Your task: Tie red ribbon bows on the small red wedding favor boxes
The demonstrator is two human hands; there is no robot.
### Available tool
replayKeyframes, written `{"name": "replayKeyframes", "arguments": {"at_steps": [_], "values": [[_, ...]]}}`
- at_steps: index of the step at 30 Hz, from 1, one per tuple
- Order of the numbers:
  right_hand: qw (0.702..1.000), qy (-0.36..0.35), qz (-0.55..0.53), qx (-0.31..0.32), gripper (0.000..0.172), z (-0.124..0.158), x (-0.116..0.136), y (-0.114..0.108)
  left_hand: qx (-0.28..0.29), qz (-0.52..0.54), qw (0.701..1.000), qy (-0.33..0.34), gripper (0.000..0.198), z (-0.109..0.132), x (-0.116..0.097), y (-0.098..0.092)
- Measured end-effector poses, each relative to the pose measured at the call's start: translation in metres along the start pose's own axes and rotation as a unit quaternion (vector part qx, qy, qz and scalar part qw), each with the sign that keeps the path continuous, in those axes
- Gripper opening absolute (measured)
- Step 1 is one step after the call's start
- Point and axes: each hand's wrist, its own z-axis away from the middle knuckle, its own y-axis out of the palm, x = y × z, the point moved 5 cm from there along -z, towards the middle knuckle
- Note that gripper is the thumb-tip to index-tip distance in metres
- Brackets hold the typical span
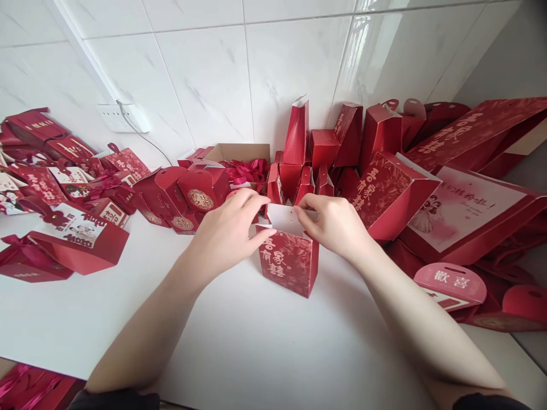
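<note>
A small red paper gift box [287, 262] with white Chinese characters on its front stands upright on the white table, its top open. Its white inner back panel [282, 215] shows between my hands, with small holes near its edge. My left hand [241, 228] holds the box's upper left side, thumb by the front rim and fingers at the back panel. On the other side, my right hand [333, 223] pinches the top of the back panel between thumb and fingers. The fingertips behind the panel are hidden.
Finished-looking red boxes with ribbons [81, 239] lie at the left. Taller red boxes [393, 193] crowd the right side. Behind my hands, a cardboard carton [241, 151] holds dark pink ribbons [245, 171]. A cable [143, 136] runs from a wall socket.
</note>
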Motion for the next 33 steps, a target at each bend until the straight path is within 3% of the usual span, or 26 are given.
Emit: {"name": "replayKeyframes", "arguments": {"at_steps": [3, 6, 9, 12, 15, 19, 22, 25, 30, 33], "values": [[0.995, 0.005, -0.049, 0.081, 0.018, 0.002, 0.002, -0.001, 0.047, 0.051, 0.997, -0.045, 0.056, -0.003, 0.010, 0.010], [0.979, -0.038, -0.135, 0.148, 0.015, 0.003, 0.008, -0.002, 0.120, 0.132, 0.983, -0.035, 0.074, -0.009, 0.016, 0.027], [0.973, -0.022, -0.160, 0.167, 0.017, 0.003, 0.004, -0.002, 0.153, 0.174, 0.972, -0.033, 0.056, -0.018, 0.021, 0.038], [0.961, 0.012, -0.169, 0.221, 0.024, 0.003, -0.004, 0.005, 0.141, 0.193, 0.970, -0.050, 0.031, -0.025, 0.029, 0.040], [0.951, 0.024, -0.128, 0.281, 0.028, 0.003, -0.015, 0.015, 0.136, 0.214, 0.967, -0.037, 0.032, -0.029, 0.036, 0.044], [0.928, 0.020, -0.115, 0.355, 0.021, 0.004, -0.025, 0.030, 0.253, 0.208, 0.944, -0.034, 0.046, -0.028, 0.044, 0.072], [0.930, 0.016, -0.127, 0.344, 0.025, 0.002, -0.026, 0.032, 0.309, 0.245, 0.918, -0.043, 0.054, -0.026, 0.043, 0.092], [0.942, 0.007, -0.110, 0.316, 0.030, 0.001, -0.024, 0.031, 0.308, 0.304, 0.901, -0.021, 0.056, -0.026, 0.037, 0.098], [0.951, 0.002, -0.096, 0.295, 0.033, 0.000, -0.025, 0.031, 0.281, 0.313, 0.907, 0.016, 0.045, -0.028, 0.034, 0.089], [0.950, -0.005, -0.100, 0.295, 0.032, 0.001, -0.025, 0.031, 0.218, 0.285, 0.934, 0.000, 0.030, -0.033, 0.038, 0.078]]}}
